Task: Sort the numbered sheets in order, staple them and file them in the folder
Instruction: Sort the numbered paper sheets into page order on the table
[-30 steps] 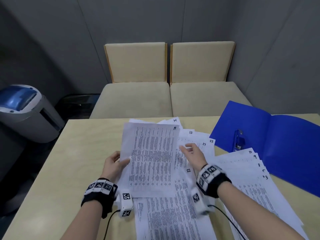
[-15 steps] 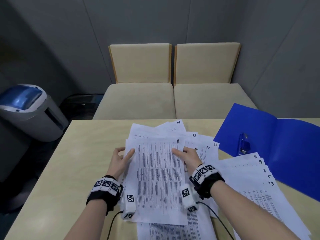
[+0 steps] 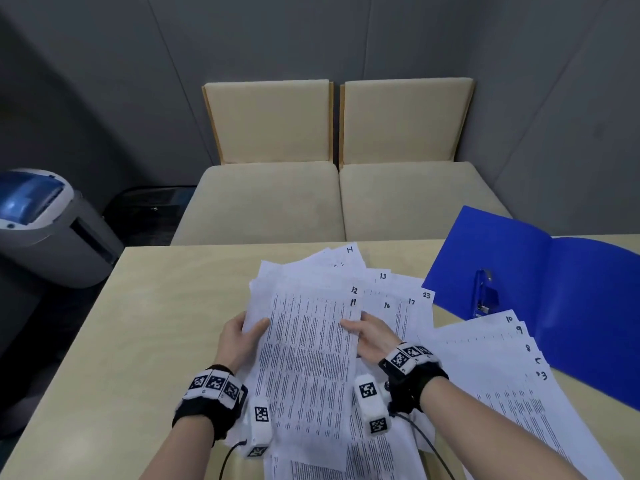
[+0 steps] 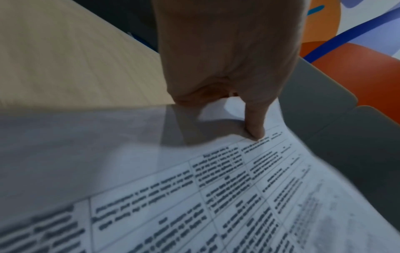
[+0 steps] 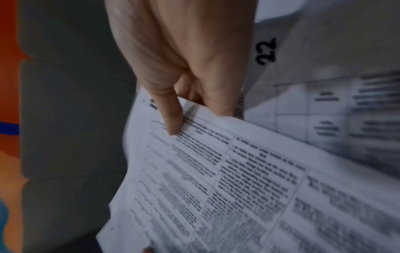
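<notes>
Sheet 11 [image 3: 308, 358] is held over the table's middle pile. My left hand [image 3: 242, 336] pinches its left edge, thumb on top, as the left wrist view shows on the sheet [image 4: 238, 171]. My right hand [image 3: 367, 334] pinches its right edge, thumb on the print [image 5: 171, 119]. Under it lies a loose fan of sheets [image 3: 381, 289] marked 12, 13, 14, 16, 17 and 23; sheet 22 [image 5: 266, 51] lies beside my right hand. A second fan [image 3: 502, 375], marked 10 downward, lies to the right. The open blue folder [image 3: 554, 289] carries the blue stapler [image 3: 485, 292].
The pale wooden table [image 3: 156, 323] has bare surface to the left of the papers. Two beige cushioned seats [image 3: 339, 199] stand beyond its far edge. A grey and blue bin [image 3: 45, 223] sits on the floor at the left.
Sheet 11 came down from its raised position toward me over the pile. My right hand moved left from the pile and took hold of the sheet's right edge.
</notes>
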{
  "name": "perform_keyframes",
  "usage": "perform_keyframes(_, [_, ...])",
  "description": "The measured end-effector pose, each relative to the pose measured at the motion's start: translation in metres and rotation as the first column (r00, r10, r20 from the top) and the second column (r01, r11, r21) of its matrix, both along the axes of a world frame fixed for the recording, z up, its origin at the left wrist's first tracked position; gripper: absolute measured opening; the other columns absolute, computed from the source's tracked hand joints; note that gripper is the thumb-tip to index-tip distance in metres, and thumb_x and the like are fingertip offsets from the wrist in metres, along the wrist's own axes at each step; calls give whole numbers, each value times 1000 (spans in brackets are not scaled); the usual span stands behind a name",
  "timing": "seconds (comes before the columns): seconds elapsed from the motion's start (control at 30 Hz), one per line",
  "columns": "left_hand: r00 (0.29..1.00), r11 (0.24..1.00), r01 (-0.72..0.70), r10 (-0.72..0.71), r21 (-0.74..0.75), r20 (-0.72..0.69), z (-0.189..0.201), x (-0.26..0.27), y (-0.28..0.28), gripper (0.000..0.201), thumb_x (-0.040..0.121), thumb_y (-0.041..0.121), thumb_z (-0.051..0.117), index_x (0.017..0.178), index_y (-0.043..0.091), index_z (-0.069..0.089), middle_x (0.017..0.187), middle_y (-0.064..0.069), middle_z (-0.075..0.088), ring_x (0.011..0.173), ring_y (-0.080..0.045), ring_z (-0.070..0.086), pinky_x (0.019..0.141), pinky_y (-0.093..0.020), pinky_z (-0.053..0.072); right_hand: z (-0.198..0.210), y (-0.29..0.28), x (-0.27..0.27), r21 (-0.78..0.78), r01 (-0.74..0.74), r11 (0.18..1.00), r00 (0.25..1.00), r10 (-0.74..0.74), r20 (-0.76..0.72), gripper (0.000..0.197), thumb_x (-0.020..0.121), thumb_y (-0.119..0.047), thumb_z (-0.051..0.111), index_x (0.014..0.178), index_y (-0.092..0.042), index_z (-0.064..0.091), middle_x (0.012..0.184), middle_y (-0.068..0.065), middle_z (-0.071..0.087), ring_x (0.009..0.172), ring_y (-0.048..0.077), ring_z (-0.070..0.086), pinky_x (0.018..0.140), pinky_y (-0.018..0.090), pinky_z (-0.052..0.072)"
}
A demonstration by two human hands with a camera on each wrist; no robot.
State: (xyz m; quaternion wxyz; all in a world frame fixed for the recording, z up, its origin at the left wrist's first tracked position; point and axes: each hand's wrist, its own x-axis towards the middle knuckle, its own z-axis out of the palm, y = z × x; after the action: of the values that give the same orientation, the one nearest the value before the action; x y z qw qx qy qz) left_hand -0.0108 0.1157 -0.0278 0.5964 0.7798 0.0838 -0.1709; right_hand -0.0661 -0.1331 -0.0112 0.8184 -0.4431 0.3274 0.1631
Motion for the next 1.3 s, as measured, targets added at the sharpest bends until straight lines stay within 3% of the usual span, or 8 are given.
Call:
perform_keyframes(0.13, [1000,1000,16,-15,11,-12,-3,6,6,21,90,17,64,109,10,62,99,-10,72,84,-22,71,76,-39,57,-6,-31,28,-534,-13,845,1000,9,-10,48,83,-13,71,125,-9,48,113,10,57,88,24,59,67,31,51])
perform_keyframes(0.3, [999,1000,26,-27,-8,-33,-2,5,8,17,89,17,64,105,12,62,87,-1,72,71,-12,73,56,-22,55,-21,-87,68,-894,-146,424,980,-63,-190,40,83,-23,63,120,-10,56,127,14,52,116,32,51,97,37,45])
perform_keyframes(0.47, [997,998,47,-50,-43,-59,-2,6,-1,15,88,16,64,103,14,62,89,-3,72,68,-14,73,53,-21,55,-20,-96,80,-851,-115,513,988,-25,-149,12,79,-14,65,72,-21,58,90,3,64,92,25,60,77,30,49])
perform_keyframes(0.67, [997,996,27,-32,-81,-71,1,6,-4,21,87,16,66,106,10,64,92,-8,75,77,-23,74,60,-29,58,19,-80,71,-866,112,487,971,133,201,7,92,-11,56,88,-12,50,66,-4,53,65,16,46,58,22,40])
perform_keyframes(0.87, [997,993,4,-13,-122,-70,5,3,2,30,86,17,68,113,6,63,99,-13,74,81,-27,73,68,-35,58,84,-79,58,-930,153,335,865,409,289,17,94,-25,54,81,-30,45,77,-20,63,85,1,58,91,33,35])
perform_keyframes(0.97, [998,987,1,-10,-163,-58,13,-1,3,28,87,17,66,112,7,63,98,-12,74,83,-27,73,69,-35,59,125,-78,53,-743,453,493,769,205,605,22,95,-16,53,82,-29,42,67,-12,54,57,-4,47,65,22,39])
perform_keyframes(1.13, [997,960,4,-25,-278,-71,30,-9,5,21,89,15,62,108,7,63,98,-17,73,81,-31,72,70,-39,59,176,-82,50,-336,723,603,536,-184,824,19,98,-13,46,88,-27,39,89,1,62,81,15,62,70,29,57])
perform_keyframes(1.3, [992,941,89,-112,-328,-54,38,-12,17,34,80,21,66,108,4,64,100,-21,72,80,-32,72,64,-35,59,150,-89,50,-476,699,533,655,-210,726,21,97,-15,45,85,-31,39,80,-4,58,68,10,56,59,31,52])
